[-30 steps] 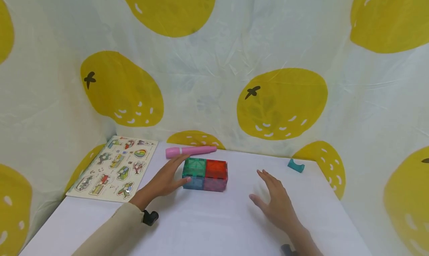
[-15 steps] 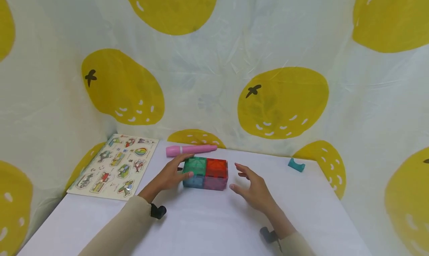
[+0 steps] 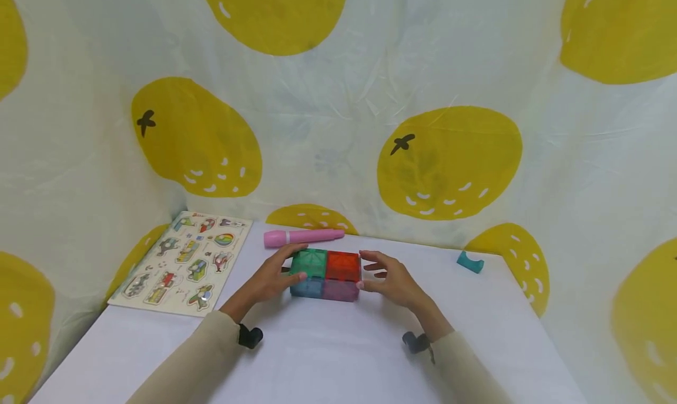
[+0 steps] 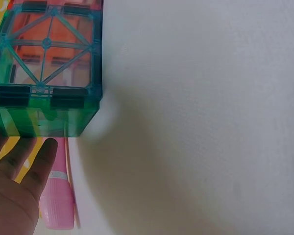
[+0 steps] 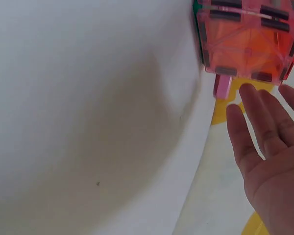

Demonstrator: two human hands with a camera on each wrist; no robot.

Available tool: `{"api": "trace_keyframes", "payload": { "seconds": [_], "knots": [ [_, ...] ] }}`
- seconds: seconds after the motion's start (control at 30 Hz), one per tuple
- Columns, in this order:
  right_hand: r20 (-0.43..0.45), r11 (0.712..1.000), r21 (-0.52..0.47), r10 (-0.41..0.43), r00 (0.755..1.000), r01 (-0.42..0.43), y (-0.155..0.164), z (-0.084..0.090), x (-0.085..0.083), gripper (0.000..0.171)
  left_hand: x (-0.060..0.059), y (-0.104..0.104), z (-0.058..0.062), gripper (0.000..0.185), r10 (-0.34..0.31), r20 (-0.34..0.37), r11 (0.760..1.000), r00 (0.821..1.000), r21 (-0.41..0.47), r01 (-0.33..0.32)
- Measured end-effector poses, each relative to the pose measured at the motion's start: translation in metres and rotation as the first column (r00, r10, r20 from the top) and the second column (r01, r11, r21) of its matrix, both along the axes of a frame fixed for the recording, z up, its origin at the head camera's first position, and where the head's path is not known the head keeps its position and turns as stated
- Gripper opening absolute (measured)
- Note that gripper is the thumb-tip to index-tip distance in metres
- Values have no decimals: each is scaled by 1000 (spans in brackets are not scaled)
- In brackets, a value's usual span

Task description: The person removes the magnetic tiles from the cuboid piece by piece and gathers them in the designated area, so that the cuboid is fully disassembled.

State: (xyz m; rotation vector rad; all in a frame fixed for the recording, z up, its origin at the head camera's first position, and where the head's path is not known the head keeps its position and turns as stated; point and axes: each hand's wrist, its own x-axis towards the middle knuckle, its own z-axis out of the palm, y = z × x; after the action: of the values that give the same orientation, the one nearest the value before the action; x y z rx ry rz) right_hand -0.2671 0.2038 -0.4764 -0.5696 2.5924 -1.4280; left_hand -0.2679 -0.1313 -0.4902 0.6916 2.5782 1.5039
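A block of see-through magnetic tiles (image 3: 325, 271), green and orange on top, blue and pink in front, lies on the white table (image 3: 328, 357). My left hand (image 3: 272, 277) holds its green end, thumb on the front face and fingers along the back. In the left wrist view the green cube (image 4: 49, 63) sits just above my left fingers (image 4: 19, 186). My right hand (image 3: 391, 280) is at the orange end, fingers spread, thumb tip at the pink corner. The right wrist view shows straight right-hand fingers (image 5: 264, 142) a little clear of the orange tile (image 5: 250, 39).
A pink marker (image 3: 302, 237) lies just behind the block near the table's back edge. A picture puzzle board (image 3: 185, 263) sits at the back left, and a small teal piece (image 3: 469, 262) at the back right. A lemon-print curtain (image 3: 449, 157) encloses the table.
My right hand has moved left across the table from well clear of the block up to its orange end. The left hand and the block have stayed in place.
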Motion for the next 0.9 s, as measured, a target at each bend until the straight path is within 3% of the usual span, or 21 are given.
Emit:
{"api": "trace_keyframes", "payload": {
  "seconds": [0.27,0.7,0.9],
  "knots": [
    [41,997,-24,80,996,-79,2,1,-10,73,2,2,1,70,20,18,999,1000,-30,-20],
    [60,999,-47,29,998,-26,4,-8,-15,68,2,1,3,71,11,11,999,1000,-36,-10],
    [82,994,-106,50,995,-41,8,-13,-18,65,1,1,4,71,12,25,999,1000,-43,-11]
  ]
}}
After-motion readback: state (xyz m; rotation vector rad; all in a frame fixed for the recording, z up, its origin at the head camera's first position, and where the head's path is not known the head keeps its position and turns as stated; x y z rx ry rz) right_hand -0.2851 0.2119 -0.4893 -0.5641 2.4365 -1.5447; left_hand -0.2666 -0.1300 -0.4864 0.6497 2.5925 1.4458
